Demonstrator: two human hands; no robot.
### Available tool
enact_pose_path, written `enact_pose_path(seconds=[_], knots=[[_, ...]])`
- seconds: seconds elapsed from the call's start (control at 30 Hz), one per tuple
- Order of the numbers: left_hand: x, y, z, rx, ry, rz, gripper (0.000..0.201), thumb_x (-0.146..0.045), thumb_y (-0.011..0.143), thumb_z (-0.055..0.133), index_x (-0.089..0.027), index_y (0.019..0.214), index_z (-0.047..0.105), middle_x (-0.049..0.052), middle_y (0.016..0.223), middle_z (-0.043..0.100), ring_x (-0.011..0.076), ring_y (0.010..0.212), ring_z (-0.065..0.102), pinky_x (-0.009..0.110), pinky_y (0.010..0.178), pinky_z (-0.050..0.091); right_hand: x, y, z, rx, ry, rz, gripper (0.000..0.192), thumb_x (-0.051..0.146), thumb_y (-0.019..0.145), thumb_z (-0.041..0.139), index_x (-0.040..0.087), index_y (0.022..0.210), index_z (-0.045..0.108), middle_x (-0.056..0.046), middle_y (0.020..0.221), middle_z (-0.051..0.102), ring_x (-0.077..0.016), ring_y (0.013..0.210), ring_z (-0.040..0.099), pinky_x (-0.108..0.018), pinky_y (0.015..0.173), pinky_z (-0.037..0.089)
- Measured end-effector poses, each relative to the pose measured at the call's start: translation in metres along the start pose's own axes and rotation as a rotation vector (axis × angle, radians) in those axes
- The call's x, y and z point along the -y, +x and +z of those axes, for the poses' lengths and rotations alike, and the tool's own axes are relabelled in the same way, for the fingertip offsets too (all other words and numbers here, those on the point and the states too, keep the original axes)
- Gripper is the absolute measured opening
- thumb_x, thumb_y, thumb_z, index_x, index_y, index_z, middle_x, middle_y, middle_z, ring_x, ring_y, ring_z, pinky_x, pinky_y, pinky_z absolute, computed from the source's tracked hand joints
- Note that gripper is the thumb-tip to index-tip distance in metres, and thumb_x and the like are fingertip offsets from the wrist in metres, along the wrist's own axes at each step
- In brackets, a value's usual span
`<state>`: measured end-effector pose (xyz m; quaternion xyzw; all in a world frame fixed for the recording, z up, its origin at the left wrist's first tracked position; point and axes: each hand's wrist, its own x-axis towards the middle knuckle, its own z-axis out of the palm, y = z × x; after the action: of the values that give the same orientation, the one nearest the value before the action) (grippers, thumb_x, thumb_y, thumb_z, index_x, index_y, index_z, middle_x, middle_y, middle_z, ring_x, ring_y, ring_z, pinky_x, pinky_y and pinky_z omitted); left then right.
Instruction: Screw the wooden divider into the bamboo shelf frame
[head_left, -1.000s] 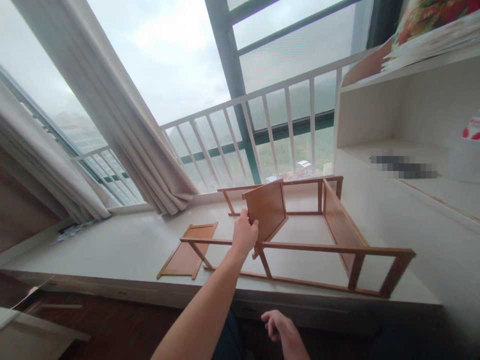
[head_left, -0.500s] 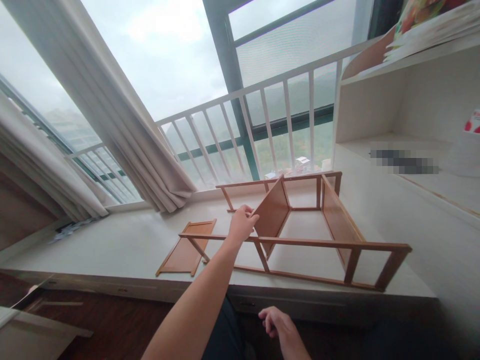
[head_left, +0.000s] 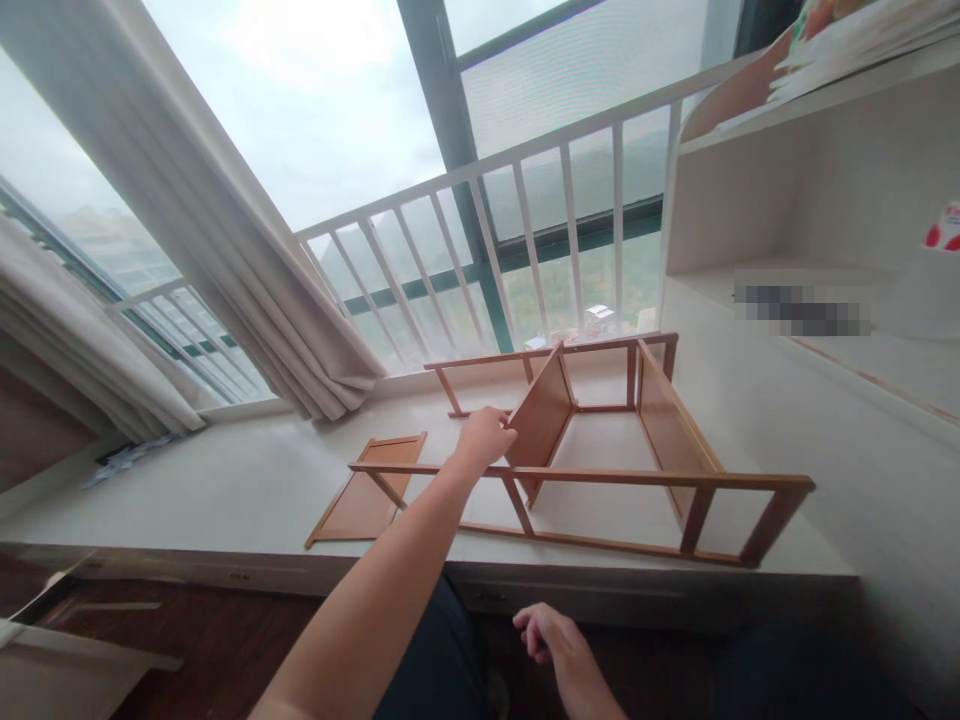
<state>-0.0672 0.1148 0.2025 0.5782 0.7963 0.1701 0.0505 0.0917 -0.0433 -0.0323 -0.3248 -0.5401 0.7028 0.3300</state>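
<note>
A brown wooden rack frame point(head_left: 637, 478) lies on its side on the white window ledge, with two shelf boards standing across between its side rails. My left hand point(head_left: 486, 436) reaches over the front rail and pinches the near edge of the middle shelf board point(head_left: 541, 418). Further right, a second shelf board point(head_left: 675, 420) sits between the rails. A loose wooden panel point(head_left: 367, 500) lies flat left of the frame, partly under its front rail. Below the ledge, my right hand point(head_left: 546, 632) hangs with curled fingers, away from the frame; whatever is inside them, if anything, is hidden.
The white ledge point(head_left: 217, 490) runs along a window with a white railing point(head_left: 517, 180). Grey curtains point(head_left: 247, 240) hang at left. A white shelf unit point(head_left: 739, 215) borders the right side. A pale board point(head_left: 75, 665) lies low at left above the dark floor.
The view has shifted slightly, so everything sits a little further left and higher. My left hand keeps its grip on the middle shelf board; my right hand stays low with fingers curled.
</note>
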Motion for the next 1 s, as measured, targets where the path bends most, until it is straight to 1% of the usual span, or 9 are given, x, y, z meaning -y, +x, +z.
enact_pose_path(seconds=[0.1,0.23,0.33,0.4,0.47,0.63,0.73,0.87,1.0], knots=[[-0.003,0.005,-0.002,0.033,0.095,0.031,0.008,-0.019,0.067,0.062,-0.021,0.066,0.070,0.007,0.062,0.068,0.0230,0.071,0.067,0.029,0.066,0.048,0.001,0.001,0.000,-0.005,0.006,-0.003,0.061,0.066,0.091,0.034,0.019,0.065,0.062,-0.009,0.093,0.069,-0.0214,0.082,0.060,-0.028,0.067,0.045],[-0.008,0.015,-0.005,0.111,0.160,0.016,0.010,-0.027,0.071,0.063,-0.021,0.074,0.070,0.008,0.060,0.068,0.0248,0.068,0.068,0.032,0.068,0.049,0.003,0.000,0.001,-0.004,0.001,0.004,0.059,0.064,0.092,0.034,0.019,0.068,0.064,-0.008,0.088,0.068,-0.0213,0.081,0.059,-0.028,0.067,0.045],[-0.013,0.022,-0.005,0.195,0.177,-0.025,0.020,-0.036,0.078,0.058,-0.020,0.075,0.069,0.007,0.054,0.065,0.0231,0.056,0.065,0.035,0.067,0.050,0.006,-0.001,0.001,0.004,-0.007,0.010,0.057,0.062,0.093,0.033,0.019,0.071,0.065,-0.007,0.084,0.067,-0.0212,0.080,0.059,-0.029,0.069,0.045],[-0.016,0.022,-0.003,0.242,0.174,-0.025,0.022,-0.036,0.081,0.056,-0.019,0.074,0.068,0.006,0.053,0.064,0.0209,0.048,0.062,0.035,0.066,0.050,0.009,-0.002,-0.001,0.008,-0.011,0.005,0.056,0.061,0.093,0.033,0.019,0.074,0.066,-0.006,0.084,0.066,-0.0210,0.080,0.058,-0.029,0.069,0.045],[-0.017,0.018,-0.002,0.230,0.201,0.012,0.020,-0.034,0.080,0.056,-0.020,0.073,0.068,0.008,0.057,0.066,0.0217,0.052,0.064,0.034,0.067,0.050,0.010,-0.002,-0.002,0.005,-0.018,0.007,0.055,0.059,0.094,0.033,0.019,0.078,0.067,-0.006,0.081,0.064,-0.0210,0.080,0.058,-0.029,0.069,0.045],[-0.014,-0.001,0.000,0.134,0.319,0.104,0.023,-0.033,0.082,0.052,-0.020,0.072,0.069,0.017,0.084,0.073,0.0295,0.078,0.069,0.036,0.070,0.051,0.004,-0.002,-0.004,0.014,-0.026,0.014,0.055,0.060,0.094,0.033,0.019,0.083,0.069,-0.005,0.078,0.062,-0.0212,0.081,0.058,-0.028,0.069,0.045],[-0.010,-0.008,0.000,0.120,0.369,0.066,0.026,-0.034,0.082,0.051,-0.019,0.080,0.072,0.018,0.087,0.073,0.0306,0.081,0.069,0.037,0.072,0.051,-0.001,-0.001,-0.003,0.019,-0.026,0.018,0.057,0.063,0.093,0.033,0.019,0.083,0.068,-0.004,0.076,0.061,-0.0213,0.079,0.057,-0.029,0.068,0.045],[-0.004,-0.010,0.001,0.141,0.413,-0.011,0.033,-0.036,0.083,0.047,-0.018,0.092,0.073,0.018,0.096,0.072,0.0300,0.088,0.069,0.038,0.077,0.051,-0.003,0.000,-0.002,0.023,-0.045,0.015,0.060,0.067,0.091,0.032,0.019,0.077,0.066,-0.006,0.077,0.063,-0.0216,0.078,0.058,-0.030,0.067,0.045],[0.001,-0.011,0.001,0.123,0.423,-0.071,0.035,-0.035,0.084,0.043,-0.018,0.095,0.072,0.016,0.098,0.072,0.0285,0.091,0.068,0.037,0.078,0.050,-0.005,0.002,-0.002,0.010,-0.049,0.014,0.063,0.070,0.090,0.032,0.020,0.071,0.064,-0.007,0.080,0.065,-0.0228,0.080,0.059,-0.031,0.069,0.047]])
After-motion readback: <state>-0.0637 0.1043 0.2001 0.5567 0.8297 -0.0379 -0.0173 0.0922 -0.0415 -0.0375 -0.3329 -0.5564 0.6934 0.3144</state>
